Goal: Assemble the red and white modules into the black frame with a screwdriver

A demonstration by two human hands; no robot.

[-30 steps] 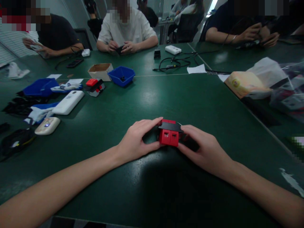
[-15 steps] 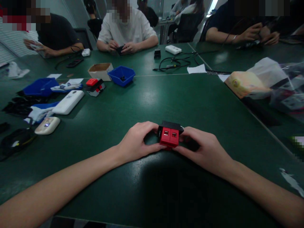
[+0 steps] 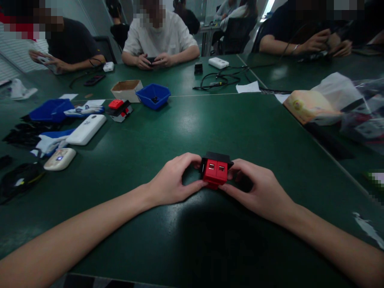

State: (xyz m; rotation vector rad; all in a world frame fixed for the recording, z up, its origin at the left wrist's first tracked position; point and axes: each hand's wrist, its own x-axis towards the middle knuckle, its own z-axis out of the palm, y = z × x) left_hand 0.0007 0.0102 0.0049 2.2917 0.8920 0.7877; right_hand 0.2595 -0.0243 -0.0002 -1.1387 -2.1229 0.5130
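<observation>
A red and black block [image 3: 216,172] with two small metal-rimmed slots on its red face is held at the middle of the green table [image 3: 186,138]. My left hand [image 3: 177,178] grips its left side, thumb at the lower red edge and fingers by the black part. On the other side, my right hand [image 3: 255,184] has its thumb at the lower right corner, with its fingers partly hidden behind the block. Further back on the left lies a similar red, black and grey block [image 3: 120,110], which neither hand touches.
Blue bins [image 3: 153,96], a cardboard box [image 3: 127,91], gloves, a white power bank [image 3: 86,129] and a beige device [image 3: 60,159] lie to the left. Cables [image 3: 220,82] are at the back, plastic bags [image 3: 342,96] at the right. Several people sit across the table.
The block has shifted very slightly to the right between my hands, and both grips remain. Across the table, the person in white has lowered the dark object a little.
</observation>
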